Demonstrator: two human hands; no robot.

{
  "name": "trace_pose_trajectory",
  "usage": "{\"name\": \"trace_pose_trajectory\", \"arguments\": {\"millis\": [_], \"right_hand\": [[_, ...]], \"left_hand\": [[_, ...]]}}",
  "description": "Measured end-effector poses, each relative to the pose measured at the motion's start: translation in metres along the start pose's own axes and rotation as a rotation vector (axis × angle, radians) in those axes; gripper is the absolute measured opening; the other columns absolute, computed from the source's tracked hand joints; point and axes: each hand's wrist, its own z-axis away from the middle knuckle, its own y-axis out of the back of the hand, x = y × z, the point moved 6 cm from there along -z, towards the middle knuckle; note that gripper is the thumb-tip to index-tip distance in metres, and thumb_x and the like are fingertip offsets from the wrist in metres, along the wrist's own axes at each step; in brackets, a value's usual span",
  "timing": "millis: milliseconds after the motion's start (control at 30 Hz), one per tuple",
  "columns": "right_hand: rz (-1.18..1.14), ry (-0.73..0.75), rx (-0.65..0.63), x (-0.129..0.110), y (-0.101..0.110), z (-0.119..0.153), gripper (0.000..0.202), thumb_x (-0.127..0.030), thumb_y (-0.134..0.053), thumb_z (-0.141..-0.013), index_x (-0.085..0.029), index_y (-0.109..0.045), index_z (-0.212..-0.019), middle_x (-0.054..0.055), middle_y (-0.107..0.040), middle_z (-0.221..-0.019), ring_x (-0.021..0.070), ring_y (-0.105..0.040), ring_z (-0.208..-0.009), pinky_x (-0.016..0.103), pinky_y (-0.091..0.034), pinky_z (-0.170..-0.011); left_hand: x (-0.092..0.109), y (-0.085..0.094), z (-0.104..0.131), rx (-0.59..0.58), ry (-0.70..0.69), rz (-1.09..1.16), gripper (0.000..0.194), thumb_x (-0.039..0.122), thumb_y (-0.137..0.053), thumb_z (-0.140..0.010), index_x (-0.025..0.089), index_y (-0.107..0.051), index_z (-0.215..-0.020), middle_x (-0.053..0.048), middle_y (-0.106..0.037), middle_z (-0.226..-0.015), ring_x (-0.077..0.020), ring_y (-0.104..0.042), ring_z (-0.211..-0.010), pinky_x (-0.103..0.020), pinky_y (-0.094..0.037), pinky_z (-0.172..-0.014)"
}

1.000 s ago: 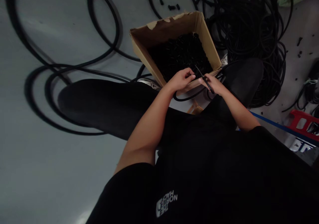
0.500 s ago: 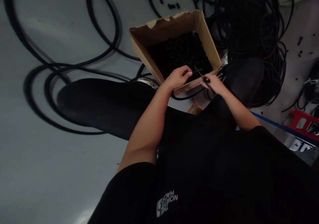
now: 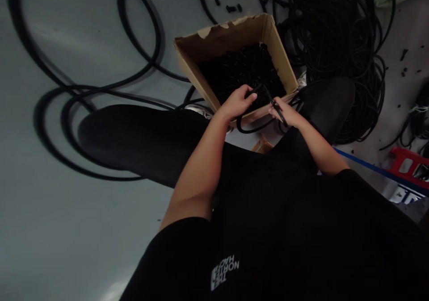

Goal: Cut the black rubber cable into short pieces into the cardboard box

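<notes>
Over the near rim of a cardboard box, my left hand is closed around a black rubber hose, whose end points toward the scissors. From under that hand the hose appears to loop below the box's near edge. In my right hand is a pair of dark scissors, gripped by the handles with the blades toward the hose end. Whether the blades touch the hose, I cannot tell. Many short black pieces fill the bottom of the box.
A large tangled heap of black hose lies at the upper right. Loose hose coils spread over the grey floor at the left. A few short pieces lie beyond the box. A red plastic object stands at the right.
The hose end now shows past my left fingers, extending toward the scissors. My right hand has shifted slightly, and the scissors have turned more upright in view.
</notes>
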Motion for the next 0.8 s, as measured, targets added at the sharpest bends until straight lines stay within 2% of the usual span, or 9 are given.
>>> {"name": "trace_pose_trajectory", "arguments": {"millis": [133, 233, 367, 500, 633, 800], "right_hand": [[0.081, 0.055, -0.035, 0.005, 0.000, -0.004, 0.052, -0.069, -0.090, -0.110, -0.025, -0.067, -0.125, 0.006, -0.074, -0.108, 0.0314, -0.073, -0.110, 0.051, -0.067, -0.110], [0.078, 0.059, -0.051, 0.010, -0.001, -0.005, 0.055, -0.071, -0.091, -0.107, -0.025, -0.066, -0.125, 0.007, -0.075, -0.110, 0.0348, -0.074, -0.116, 0.056, -0.066, -0.116], [0.093, 0.071, -0.063, 0.015, -0.001, -0.006, 0.064, -0.083, -0.091, -0.105, -0.027, -0.066, -0.124, 0.006, -0.075, -0.108, 0.0353, -0.074, -0.112, 0.058, -0.067, -0.115], [0.126, 0.090, -0.080, 0.016, -0.001, -0.005, 0.074, -0.098, -0.083, -0.106, -0.028, -0.067, -0.125, 0.006, -0.073, -0.106, 0.0351, -0.074, -0.109, 0.056, -0.068, -0.112], [0.138, 0.100, -0.068, 0.015, -0.002, -0.004, 0.078, -0.105, -0.075, -0.108, -0.029, -0.065, -0.125, 0.005, -0.071, -0.105, 0.0352, -0.073, -0.110, 0.054, -0.067, -0.111], [0.151, 0.075, -0.025, 0.008, -0.002, 0.000, 0.073, -0.101, -0.076, -0.109, -0.030, -0.062, -0.116, 0.004, -0.069, -0.102, 0.0320, -0.069, -0.104, 0.048, -0.063, -0.104]], "left_hand": [[0.005, -0.011, 0.004, -0.075, -0.043, 0.032, 0.040, 0.064, -0.072, -0.112, 0.025, -0.071, -0.108, -0.004, -0.072, -0.091, -0.0251, -0.067, -0.087, -0.039, -0.059, -0.085], [0.016, -0.017, 0.009, -0.140, -0.064, 0.060, 0.045, 0.068, -0.072, -0.111, 0.025, -0.071, -0.099, -0.003, -0.068, -0.081, -0.0243, -0.064, -0.080, -0.038, -0.056, -0.078], [0.033, -0.018, 0.012, -0.138, -0.108, 0.043, 0.054, 0.075, -0.074, -0.109, 0.025, -0.069, -0.089, -0.001, -0.064, -0.073, -0.0223, -0.058, -0.076, -0.036, -0.050, -0.074], [0.043, -0.023, 0.013, -0.142, -0.109, 0.002, 0.052, 0.069, -0.073, -0.111, 0.025, -0.068, -0.085, -0.002, -0.063, -0.073, -0.0228, -0.058, -0.079, -0.037, -0.051, -0.076], [0.041, -0.029, 0.012, -0.143, -0.065, -0.032, 0.045, 0.059, -0.071, -0.115, 0.022, -0.075, -0.089, -0.004, -0.068, -0.078, -0.0255, -0.064, -0.086, -0.038, -0.055, -0.084], [0.033, -0.028, 0.009, -0.126, -0.083, -0.021, 0.047, 0.063, -0.068, -0.117, 0.023, -0.075, -0.093, -0.004, -0.067, -0.080, -0.0263, -0.064, -0.088, -0.039, -0.055, -0.086]]}}
